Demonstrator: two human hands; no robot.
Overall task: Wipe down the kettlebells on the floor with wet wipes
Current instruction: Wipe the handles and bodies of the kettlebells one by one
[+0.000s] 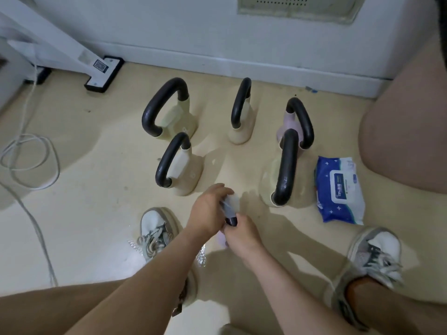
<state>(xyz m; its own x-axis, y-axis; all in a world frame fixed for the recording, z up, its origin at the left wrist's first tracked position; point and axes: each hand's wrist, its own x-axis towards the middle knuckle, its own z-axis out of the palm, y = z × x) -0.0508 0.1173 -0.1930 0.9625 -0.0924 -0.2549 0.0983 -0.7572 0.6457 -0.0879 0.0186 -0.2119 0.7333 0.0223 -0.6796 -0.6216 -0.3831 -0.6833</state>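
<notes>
Several kettlebells with black handles stand on the beige floor: cream ones at the back left (183,122), back middle (242,134), front left (191,175) and front right (268,184), and a pink one (289,124) behind it. A small pink kettlebell (221,240) is held low between my hands, mostly hidden. My left hand (208,211) presses a white wet wipe (235,201) around its black handle (231,220). My right hand (242,234) grips the same kettlebell from below the handle. A blue pack of wet wipes (338,189) lies on the floor to the right.
My two sneakers (157,228) (372,255) flank the hands. A white cable (29,160) loops over the floor at left. A white machine's black foot (104,76) stands by the wall's skirting (242,68). A pink padded seat (408,129) fills the right side.
</notes>
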